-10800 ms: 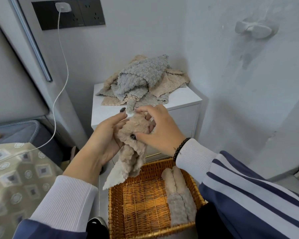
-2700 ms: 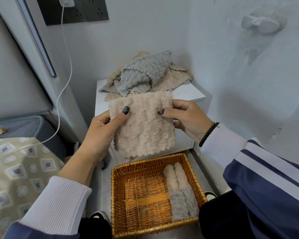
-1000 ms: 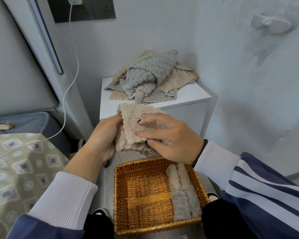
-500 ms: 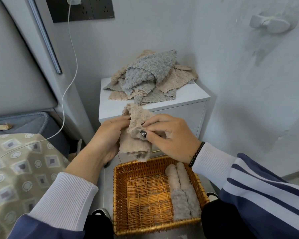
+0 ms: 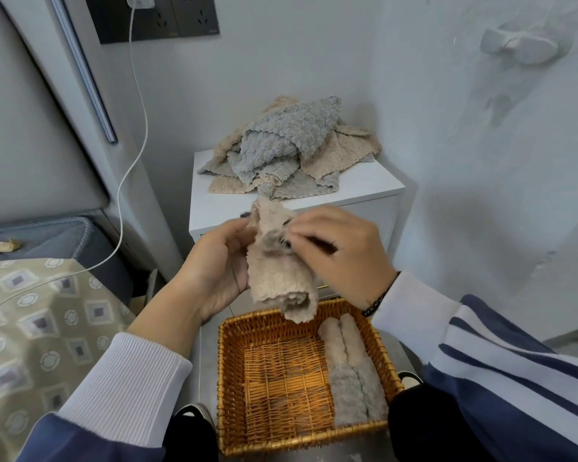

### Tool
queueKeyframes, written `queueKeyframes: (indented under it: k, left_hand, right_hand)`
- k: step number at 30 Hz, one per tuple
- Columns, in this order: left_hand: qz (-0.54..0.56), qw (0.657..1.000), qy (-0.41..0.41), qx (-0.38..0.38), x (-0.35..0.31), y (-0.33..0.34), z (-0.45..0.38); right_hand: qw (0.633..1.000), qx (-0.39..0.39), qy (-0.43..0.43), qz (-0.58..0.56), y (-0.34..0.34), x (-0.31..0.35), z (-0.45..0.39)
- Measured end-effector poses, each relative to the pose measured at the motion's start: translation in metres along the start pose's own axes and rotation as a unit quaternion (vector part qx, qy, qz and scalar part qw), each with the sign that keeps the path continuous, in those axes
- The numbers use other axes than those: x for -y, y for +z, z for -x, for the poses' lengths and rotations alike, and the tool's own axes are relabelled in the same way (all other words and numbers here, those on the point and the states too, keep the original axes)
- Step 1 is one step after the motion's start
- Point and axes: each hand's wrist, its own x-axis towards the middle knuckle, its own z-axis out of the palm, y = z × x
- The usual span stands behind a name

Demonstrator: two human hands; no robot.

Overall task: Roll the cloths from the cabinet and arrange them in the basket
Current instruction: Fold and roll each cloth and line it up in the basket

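Observation:
I hold a beige fluffy cloth, partly rolled into a loose tube, above the back edge of the wicker basket. My left hand grips its left side with the thumb on top. My right hand pinches its upper right part with curled fingers. Two rolled cloths lie side by side along the basket's right wall. A heap of grey and beige cloths sits on the white cabinet behind my hands.
A bed with a patterned cover stands at the left. A white charging cable hangs from the wall socket down to it. A white wall hook is at the upper right. My shoes flank the basket.
The cloth was spread flat between both hands, then folded. Over the last second it has been rolled tighter into a tube, and my hands have shifted slightly along it.

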Motion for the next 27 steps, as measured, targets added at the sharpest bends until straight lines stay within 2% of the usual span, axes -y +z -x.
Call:
queueKeyframes:
  k: [4,11,15,18,20,22,23,25,27]
  left_hand:
    - [0.003,1.000,0.009,0.011,-0.002,-0.001,0.002]
    - [-0.046,0.996,0.053,-0.046,0.001,0.002,0.004]
    - [-0.052,0.992,0.053,-0.097,-0.005,0.003,0.005]
    - [-0.018,0.993,0.068,-0.094,-0.010,0.001,0.008]
    - [0.016,0.994,0.074,-0.081,-0.012,-0.001,0.011]
    - [0.048,0.994,0.068,-0.066,-0.013,-0.002,0.013]
    - [0.060,0.994,0.063,-0.059,-0.013,-0.002,0.013]
    - [0.077,0.995,0.050,-0.049,-0.013,-0.002,0.013]
    - [0.088,0.995,0.039,-0.040,-0.012,-0.002,0.013]
  right_hand:
    - [0.992,0.070,-0.101,-0.010,0.015,0.005,0.012]
    - [0.988,0.084,-0.126,-0.027,0.023,0.005,0.018]
    - [0.992,0.052,-0.051,-0.102,0.015,0.010,0.012]
    - [0.984,-0.052,0.123,-0.121,-0.002,0.002,-0.003]
    - [0.936,-0.090,0.303,-0.157,-0.009,-0.007,-0.012]
    - [0.861,-0.062,0.451,-0.227,-0.011,-0.015,-0.016]
    - [0.823,-0.036,0.496,-0.276,-0.010,-0.018,-0.015]
    - [0.759,0.013,0.530,-0.378,-0.008,-0.018,-0.014]
    - [0.717,0.035,0.521,-0.461,-0.007,-0.014,-0.014]
